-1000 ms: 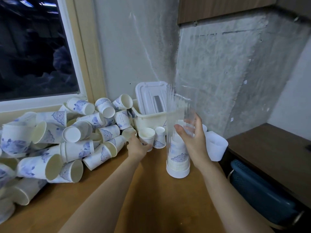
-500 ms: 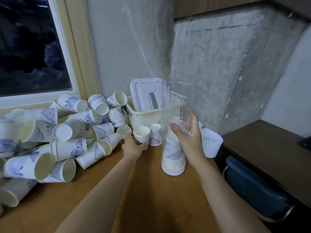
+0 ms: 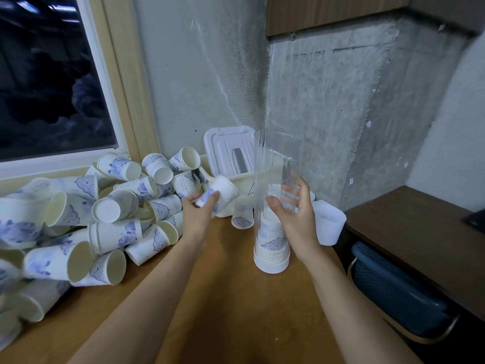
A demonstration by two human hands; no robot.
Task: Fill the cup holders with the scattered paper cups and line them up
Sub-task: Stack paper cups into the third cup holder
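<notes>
- Near the far right of the tabletop (image 3: 236, 298), a clear cup holder (image 3: 270, 158) stands upright on its white base. A nested stack of cups (image 3: 273, 245) fills only its lower part.
- The right hand (image 3: 294, 208) grasps the holder at mid-height, thumb in front, fingers showing through the plastic.
- The left hand (image 3: 199, 214) grips one paper cup (image 3: 223, 191) by its bottom end, tilted and held just left of the holder.
- Another cup, the upturned cup (image 3: 242, 216), stands between the two hands.
- Scattered cups (image 3: 105, 219) lie heaped at left below the window (image 3: 52, 74).
- A white bin (image 3: 244, 181) sits against the wall with its lid raised; its contents are hidden.
</notes>
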